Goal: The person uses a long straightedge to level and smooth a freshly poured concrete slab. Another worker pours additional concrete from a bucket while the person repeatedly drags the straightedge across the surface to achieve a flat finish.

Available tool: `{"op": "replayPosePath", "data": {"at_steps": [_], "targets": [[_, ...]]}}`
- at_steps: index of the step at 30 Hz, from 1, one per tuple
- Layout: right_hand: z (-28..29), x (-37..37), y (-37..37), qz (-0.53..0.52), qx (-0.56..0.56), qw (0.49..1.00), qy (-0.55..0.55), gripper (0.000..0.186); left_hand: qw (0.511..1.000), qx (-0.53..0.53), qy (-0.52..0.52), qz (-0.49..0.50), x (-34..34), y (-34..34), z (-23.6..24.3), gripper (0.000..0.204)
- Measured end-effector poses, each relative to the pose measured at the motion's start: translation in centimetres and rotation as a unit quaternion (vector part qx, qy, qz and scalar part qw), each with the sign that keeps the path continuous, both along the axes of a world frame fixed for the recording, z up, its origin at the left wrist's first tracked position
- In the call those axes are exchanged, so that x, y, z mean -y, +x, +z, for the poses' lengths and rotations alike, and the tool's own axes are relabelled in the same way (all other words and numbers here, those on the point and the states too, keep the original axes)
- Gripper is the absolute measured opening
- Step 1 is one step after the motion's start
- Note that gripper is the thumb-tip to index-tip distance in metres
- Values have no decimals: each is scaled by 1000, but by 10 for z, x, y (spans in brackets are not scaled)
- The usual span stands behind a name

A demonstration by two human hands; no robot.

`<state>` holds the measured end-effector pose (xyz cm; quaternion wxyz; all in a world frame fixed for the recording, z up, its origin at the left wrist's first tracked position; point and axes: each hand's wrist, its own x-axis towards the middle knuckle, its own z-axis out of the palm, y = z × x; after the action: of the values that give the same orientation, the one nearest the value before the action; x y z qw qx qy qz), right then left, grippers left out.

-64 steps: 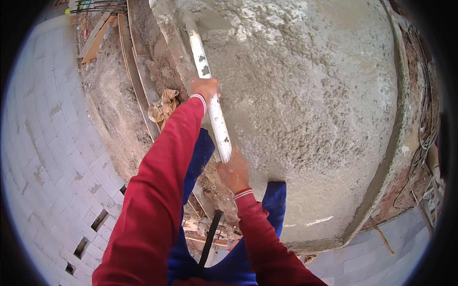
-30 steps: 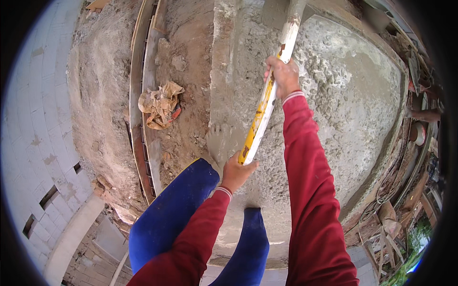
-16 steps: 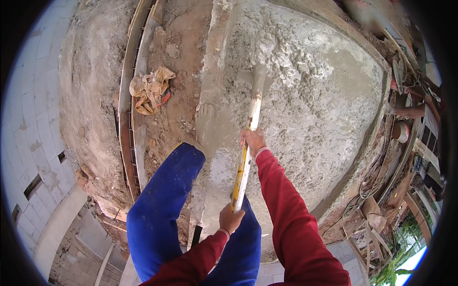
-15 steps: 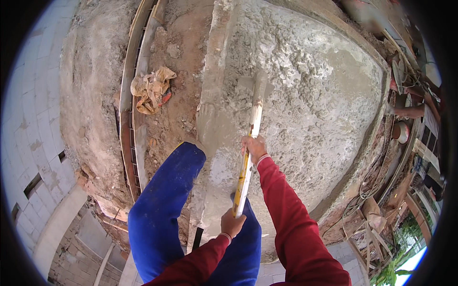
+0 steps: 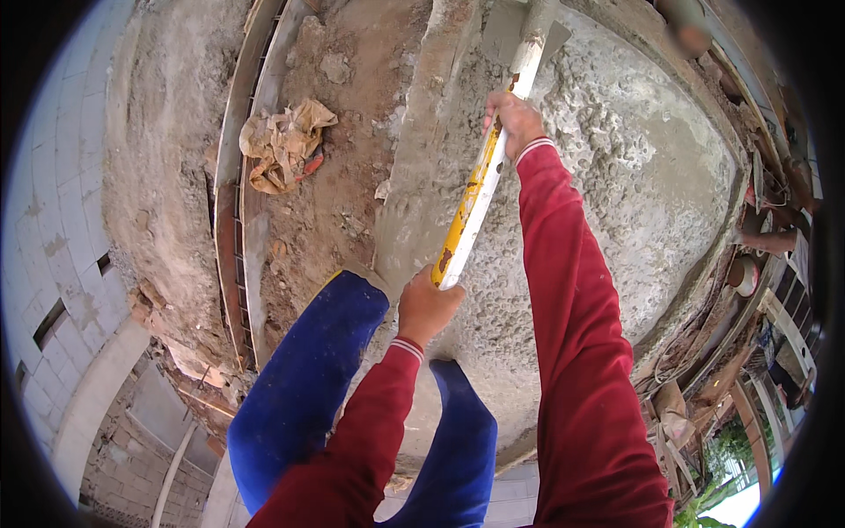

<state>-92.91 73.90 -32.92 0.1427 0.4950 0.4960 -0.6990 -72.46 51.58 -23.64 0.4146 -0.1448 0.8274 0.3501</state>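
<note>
Pushed outward since half a second ago: both hands and the hoe-like tool [image 5: 476,207]. Head view: blade [image 5: 503,33] at 1 o'clock over wet concrete [image 5: 607,167], handle end near centre. Left grip [image 5: 427,305] wraps the butt; right grip [image 5: 519,123] clasps the upper shaft toward 1 o'clock. Handle probably stiff, blade-heavy, maybe slick where wet; best held wide apart, at butt and upper shaft.
</note>
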Motion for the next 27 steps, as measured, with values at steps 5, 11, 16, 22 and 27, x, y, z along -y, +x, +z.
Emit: {"op": "replayPosePath", "data": {"at_steps": [5,11,16,22,27], "targets": [[1,61,107,102,33,994,-6,10,967,195,41,161,11,106,59,30],[52,97,280,99,66,992,-51,9,993,93,-12,69,45,274,122,33],[103,70,205,-8,16,1000,-21,13,995,71,0,63,34,226,93,34],[21,-6,-14,-24,-18,998,50,8,999,18,40,-3,-6,-18,0,37],[-7,31,32,73,63,995,-16,11,994,92,10,59,6,42,25,42]]}}
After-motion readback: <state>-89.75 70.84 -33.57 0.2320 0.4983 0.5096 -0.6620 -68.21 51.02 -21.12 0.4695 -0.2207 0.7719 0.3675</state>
